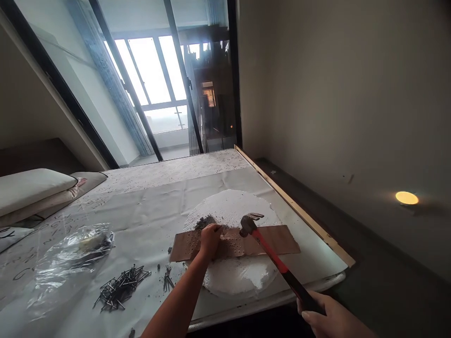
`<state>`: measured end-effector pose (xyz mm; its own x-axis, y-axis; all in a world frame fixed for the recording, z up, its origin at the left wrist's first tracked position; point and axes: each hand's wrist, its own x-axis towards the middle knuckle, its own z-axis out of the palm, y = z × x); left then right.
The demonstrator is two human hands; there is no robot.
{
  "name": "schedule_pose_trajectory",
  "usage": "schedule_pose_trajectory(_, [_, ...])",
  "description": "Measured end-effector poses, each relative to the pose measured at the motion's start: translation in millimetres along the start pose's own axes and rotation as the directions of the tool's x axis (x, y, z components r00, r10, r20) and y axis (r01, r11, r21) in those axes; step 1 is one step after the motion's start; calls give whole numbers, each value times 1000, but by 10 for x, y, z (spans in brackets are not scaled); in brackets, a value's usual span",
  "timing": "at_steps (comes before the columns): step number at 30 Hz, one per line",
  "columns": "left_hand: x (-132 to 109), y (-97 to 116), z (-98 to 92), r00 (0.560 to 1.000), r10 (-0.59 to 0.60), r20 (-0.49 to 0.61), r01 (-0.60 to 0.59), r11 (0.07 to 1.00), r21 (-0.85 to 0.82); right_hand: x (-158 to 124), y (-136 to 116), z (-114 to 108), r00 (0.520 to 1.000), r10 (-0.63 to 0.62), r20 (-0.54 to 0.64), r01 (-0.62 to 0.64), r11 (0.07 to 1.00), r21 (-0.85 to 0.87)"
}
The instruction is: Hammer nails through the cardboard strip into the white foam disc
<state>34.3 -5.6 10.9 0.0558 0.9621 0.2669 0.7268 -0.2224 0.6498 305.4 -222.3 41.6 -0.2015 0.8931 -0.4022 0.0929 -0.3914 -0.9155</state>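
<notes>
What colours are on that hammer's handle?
The hammer handle is red above, black below; see the head view.

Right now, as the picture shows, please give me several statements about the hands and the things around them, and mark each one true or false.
1. The right hand holds the hammer. True.
2. The left hand is at the right end of the brown strip. False: it is left of the strip's middle.
3. A clear plastic bag lies left of the nail pile. True.
4. The hammer's head touches the left hand. False: they are apart.
</notes>
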Motion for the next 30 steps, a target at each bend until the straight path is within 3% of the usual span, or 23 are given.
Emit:
schedule_pose_trajectory(5, [-25,-7,46,999,33,-33,-34,999,-40,97,-27,-10,1000,-10,13,10,1000,0])
schedule_pose_trajectory(10, [-34,-69,98,997,58,-45,-59,998,-14,169,-290,87,994,64,86,-63,998,-21])
schedule_pose_trajectory(20, [-77,-114,136,997,36,-68,-41,996,-81,531,-659,256,982,41,186,-18,992,-124])
schedule_pose_trajectory(25, [-95,-128,147,997,23,-69,-34,988,-152,548,-812,304,988,27,152,-5,989,-145])
schedule_pose_trajectory(30, [-96,-148,170,998,18,-65,-27,990,-135,630,-752,361,990,78,119,-55,981,-186])
